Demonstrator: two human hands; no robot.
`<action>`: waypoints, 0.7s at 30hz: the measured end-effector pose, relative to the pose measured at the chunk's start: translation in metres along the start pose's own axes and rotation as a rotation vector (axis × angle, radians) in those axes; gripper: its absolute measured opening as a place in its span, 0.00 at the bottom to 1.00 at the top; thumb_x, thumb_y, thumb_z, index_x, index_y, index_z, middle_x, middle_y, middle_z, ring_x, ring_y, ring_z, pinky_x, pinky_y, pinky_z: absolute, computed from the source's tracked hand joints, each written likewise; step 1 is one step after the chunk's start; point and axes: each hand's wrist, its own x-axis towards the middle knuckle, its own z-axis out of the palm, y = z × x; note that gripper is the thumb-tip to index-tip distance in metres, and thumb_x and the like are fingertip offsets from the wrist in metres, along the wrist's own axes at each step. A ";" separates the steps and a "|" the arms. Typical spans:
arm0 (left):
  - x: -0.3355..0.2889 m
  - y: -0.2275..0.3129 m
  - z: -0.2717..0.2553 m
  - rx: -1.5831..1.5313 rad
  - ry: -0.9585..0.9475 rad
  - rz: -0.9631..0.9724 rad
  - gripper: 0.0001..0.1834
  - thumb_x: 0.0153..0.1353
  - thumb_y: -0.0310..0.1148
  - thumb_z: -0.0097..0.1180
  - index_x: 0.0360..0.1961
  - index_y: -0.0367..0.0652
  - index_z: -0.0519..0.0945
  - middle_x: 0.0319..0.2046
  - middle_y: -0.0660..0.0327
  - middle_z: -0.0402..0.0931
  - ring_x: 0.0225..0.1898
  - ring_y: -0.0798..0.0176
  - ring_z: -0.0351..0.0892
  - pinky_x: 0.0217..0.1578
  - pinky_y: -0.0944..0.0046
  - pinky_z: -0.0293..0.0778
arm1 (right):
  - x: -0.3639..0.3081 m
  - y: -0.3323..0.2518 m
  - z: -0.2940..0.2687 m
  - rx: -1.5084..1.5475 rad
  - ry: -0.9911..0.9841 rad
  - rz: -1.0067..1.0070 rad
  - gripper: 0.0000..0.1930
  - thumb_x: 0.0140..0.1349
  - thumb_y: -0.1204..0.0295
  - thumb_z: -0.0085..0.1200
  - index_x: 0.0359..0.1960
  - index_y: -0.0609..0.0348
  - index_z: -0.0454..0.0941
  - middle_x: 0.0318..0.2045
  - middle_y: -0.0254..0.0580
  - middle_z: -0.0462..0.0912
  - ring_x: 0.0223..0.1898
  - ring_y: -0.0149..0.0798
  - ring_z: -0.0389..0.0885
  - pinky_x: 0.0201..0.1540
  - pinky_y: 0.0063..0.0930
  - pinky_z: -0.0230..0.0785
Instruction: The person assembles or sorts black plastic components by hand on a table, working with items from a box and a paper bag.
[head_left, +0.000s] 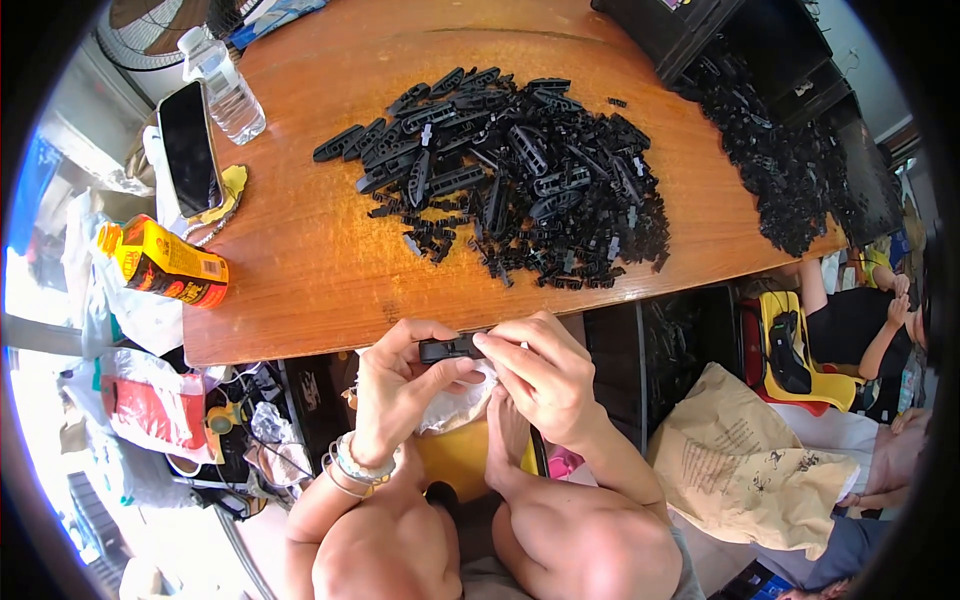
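Just off the table's near edge, my left hand (pixel 398 382) grips a small black plastic part (pixel 452 349) between thumb and fingers. My right hand (pixel 545 372) meets the other end of that part, its thumb and forefinger pinched there. Whether a smaller piece sits in that pinch is hidden. Bracelets circle my left wrist. Beyond both hands, a large heap of black plastic parts (pixel 520 160) lies on the wooden table (pixel 300 290). Long ribbed housings make up much of its left and top; small clip-like pieces spread along its near and right sides.
On the left stand a clear water bottle (pixel 225 90), a propped phone (pixel 190 150) and an orange-yellow drink bottle (pixel 165 262). More black parts (pixel 775 165) spill from dark bins at right. A brown paper sack (pixel 745 450) lies lower right, near other people. Plastic bags (pixel 150 410) hang left.
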 end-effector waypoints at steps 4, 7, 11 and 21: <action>0.001 -0.006 0.001 -0.076 -0.022 -0.007 0.12 0.55 0.18 0.58 0.41 0.32 0.72 0.33 0.53 0.79 0.36 0.64 0.82 0.35 0.70 0.80 | -0.006 0.002 0.001 -0.037 -0.072 -0.024 0.17 0.43 0.85 0.59 0.38 0.63 0.78 0.32 0.42 0.76 0.30 0.41 0.74 0.32 0.31 0.68; 0.000 -0.013 -0.003 -0.043 -0.006 0.044 0.11 0.55 0.18 0.58 0.39 0.32 0.73 0.33 0.54 0.79 0.37 0.63 0.82 0.36 0.70 0.79 | -0.008 0.003 0.006 0.034 -0.005 -0.004 0.15 0.47 0.81 0.59 0.40 0.64 0.78 0.34 0.44 0.76 0.31 0.40 0.74 0.32 0.30 0.68; -0.005 -0.014 -0.006 0.168 -0.022 0.066 0.08 0.55 0.18 0.56 0.37 0.32 0.74 0.32 0.55 0.79 0.36 0.63 0.82 0.37 0.70 0.78 | -0.025 0.002 0.010 0.369 -0.173 0.583 0.14 0.56 0.72 0.58 0.44 0.65 0.77 0.31 0.45 0.79 0.31 0.33 0.76 0.33 0.25 0.67; 0.009 0.016 -0.039 0.910 -0.106 0.052 0.12 0.58 0.32 0.59 0.41 0.37 0.79 0.20 0.54 0.78 0.21 0.71 0.77 0.23 0.69 0.72 | -0.041 0.017 0.021 0.640 -0.253 0.779 0.12 0.57 0.74 0.59 0.42 0.66 0.78 0.22 0.36 0.78 0.20 0.23 0.72 0.21 0.19 0.65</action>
